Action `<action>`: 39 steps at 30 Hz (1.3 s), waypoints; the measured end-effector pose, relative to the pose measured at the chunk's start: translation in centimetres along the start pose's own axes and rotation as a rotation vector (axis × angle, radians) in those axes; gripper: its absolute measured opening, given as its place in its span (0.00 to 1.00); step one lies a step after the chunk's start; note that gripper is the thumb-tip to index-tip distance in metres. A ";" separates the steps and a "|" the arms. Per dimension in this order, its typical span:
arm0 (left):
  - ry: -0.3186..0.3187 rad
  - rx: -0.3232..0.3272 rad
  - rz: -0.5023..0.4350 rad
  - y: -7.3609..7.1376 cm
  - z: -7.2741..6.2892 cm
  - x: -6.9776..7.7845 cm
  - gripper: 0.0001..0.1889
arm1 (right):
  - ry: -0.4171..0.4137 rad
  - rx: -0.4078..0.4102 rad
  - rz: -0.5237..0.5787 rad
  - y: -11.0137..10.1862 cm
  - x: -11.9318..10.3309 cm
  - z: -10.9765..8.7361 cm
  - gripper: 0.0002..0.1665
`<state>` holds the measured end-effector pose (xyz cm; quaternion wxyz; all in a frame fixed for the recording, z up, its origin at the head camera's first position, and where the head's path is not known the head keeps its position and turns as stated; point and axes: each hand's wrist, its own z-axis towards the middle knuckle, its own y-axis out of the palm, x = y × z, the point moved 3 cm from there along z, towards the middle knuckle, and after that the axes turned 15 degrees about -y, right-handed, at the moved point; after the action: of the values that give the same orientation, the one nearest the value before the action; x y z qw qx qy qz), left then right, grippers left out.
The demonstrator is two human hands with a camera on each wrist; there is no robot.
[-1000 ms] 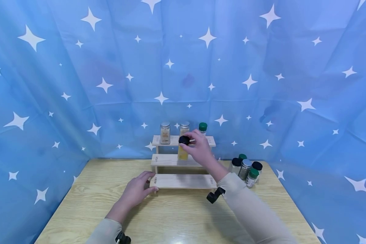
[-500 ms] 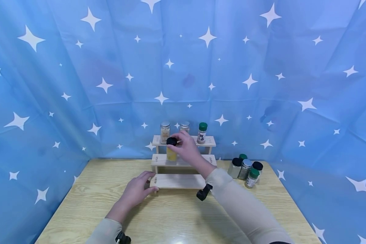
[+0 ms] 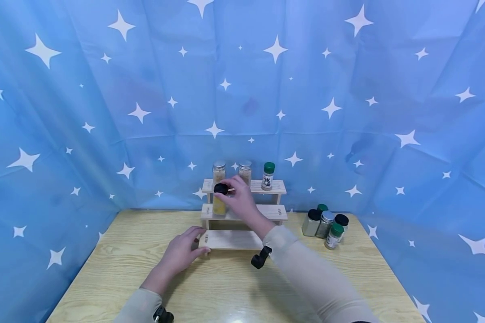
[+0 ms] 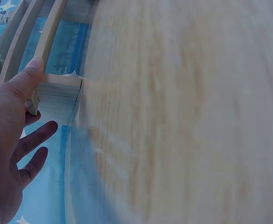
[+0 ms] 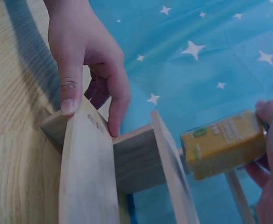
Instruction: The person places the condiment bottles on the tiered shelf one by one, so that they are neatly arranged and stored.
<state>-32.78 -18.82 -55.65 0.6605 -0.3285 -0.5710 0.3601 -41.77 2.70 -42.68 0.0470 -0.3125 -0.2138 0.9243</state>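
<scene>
My right hand (image 3: 241, 199) pinches the black lid of a spice jar with yellow contents (image 3: 219, 207). The jar is upright at the left end of the middle tier of a three-tier wooden rack (image 3: 242, 240). In the right wrist view, the jar's yellow printed side (image 5: 222, 145) faces the camera, its base close to the middle board. My left hand (image 3: 179, 251) grips the left end of the lowest board. Its thumb lies along the front edge in the left wrist view, with two fingers (image 4: 36, 140) spread free below.
On the top tier stand two silver-lidded jars (image 3: 245, 170) and a green-lidded jar (image 3: 268, 176). Several more jars, with black, silver and green lids, cluster on the table right of the rack, including a silver-lidded one (image 3: 325, 225). A blue starred curtain (image 3: 242, 107) hangs behind.
My right hand has carried the yellow jar leftward along the middle tier, from near its centre to its left end. The left hand keeps its place on the lowest board.
</scene>
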 end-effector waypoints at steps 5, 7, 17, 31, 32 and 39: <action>0.007 0.001 -0.005 0.1 0.0 0.0 0.33 | -0.014 -0.001 -0.021 0.6 0.3 -0.5 0.22; 0.006 0.002 -0.004 0.2 0.1 -0.1 0.33 | -0.016 -0.006 -0.024 0.7 0.4 -0.6 0.22; -0.009 -0.005 -0.011 -0.1 0.2 0.0 0.34 | 0.008 -0.054 -0.037 0.9 0.4 -0.4 0.24; -0.004 -0.010 -0.012 0.0 0.1 0.2 0.33 | 0.018 -0.075 -0.035 0.7 0.6 -0.8 0.29; -0.005 -0.012 -0.011 0.0 0.1 0.2 0.33 | 0.021 -0.082 -0.039 0.6 0.6 -0.9 0.31; -0.019 -0.020 -0.006 0.1 0.0 -0.1 0.34 | 0.050 -0.083 -0.019 -0.7 0.4 -1.8 0.41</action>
<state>-32.82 -18.84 -55.76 0.6527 -0.3298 -0.5818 0.3559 -41.05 4.04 -43.90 0.0478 -0.3350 -0.2539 0.9061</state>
